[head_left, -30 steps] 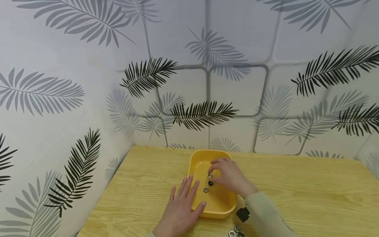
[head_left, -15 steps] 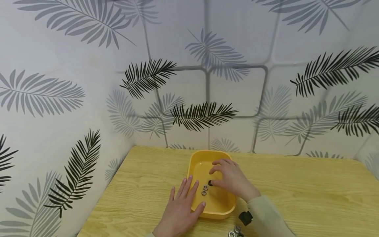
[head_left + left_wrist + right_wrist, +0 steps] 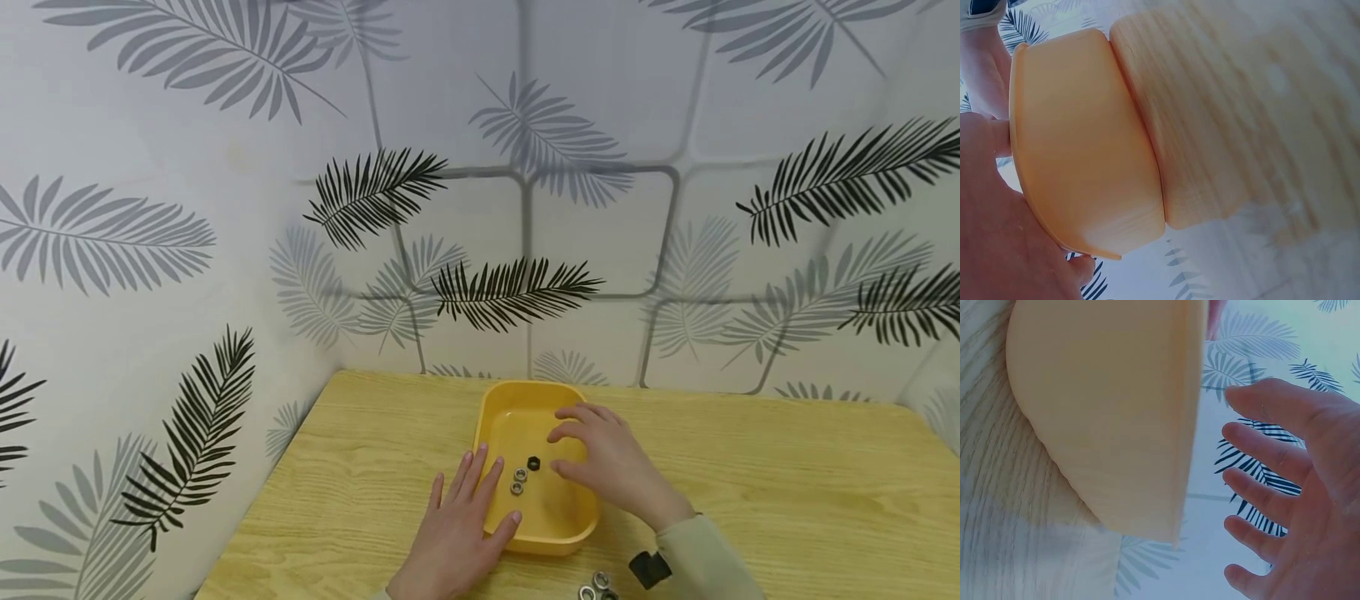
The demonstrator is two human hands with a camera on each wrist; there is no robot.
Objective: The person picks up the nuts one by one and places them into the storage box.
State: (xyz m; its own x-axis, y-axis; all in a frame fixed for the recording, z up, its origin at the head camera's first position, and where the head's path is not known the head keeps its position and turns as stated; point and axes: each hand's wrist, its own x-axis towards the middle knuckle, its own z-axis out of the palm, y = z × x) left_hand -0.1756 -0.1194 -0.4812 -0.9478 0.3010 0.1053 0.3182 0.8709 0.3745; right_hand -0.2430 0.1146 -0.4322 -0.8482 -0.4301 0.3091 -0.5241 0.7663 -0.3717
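A yellow plastic tray [image 3: 558, 533] stands on the wooden table, with two silver nuts [image 3: 519, 481] and one black nut [image 3: 533, 463] lying on its floor. My left hand [image 3: 461, 529] rests over the tray's left rim, its fingers straight and spread. Over the right side of the tray is my right hand [image 3: 600, 454], fingers loosely bent and apart, holding nothing. In the right wrist view the right hand [image 3: 1297, 487] shows spread fingers beside the tray's outer wall [image 3: 1104, 419]. The left wrist view has the left hand [image 3: 1016, 231] along the tray's rim.
Several more nuts [image 3: 600, 582] lie on the table [image 3: 787, 500] in front of the tray, at the lower frame edge. A black wrist-camera mount [image 3: 649, 569] sits by the right sleeve [image 3: 708, 554]. A leaf-patterned wall [image 3: 600, 233] rises behind the table.
The right hand has let go of a silver nut, which now lies in the tray beside the other. It has then drawn back to the right. The left hand stays put.
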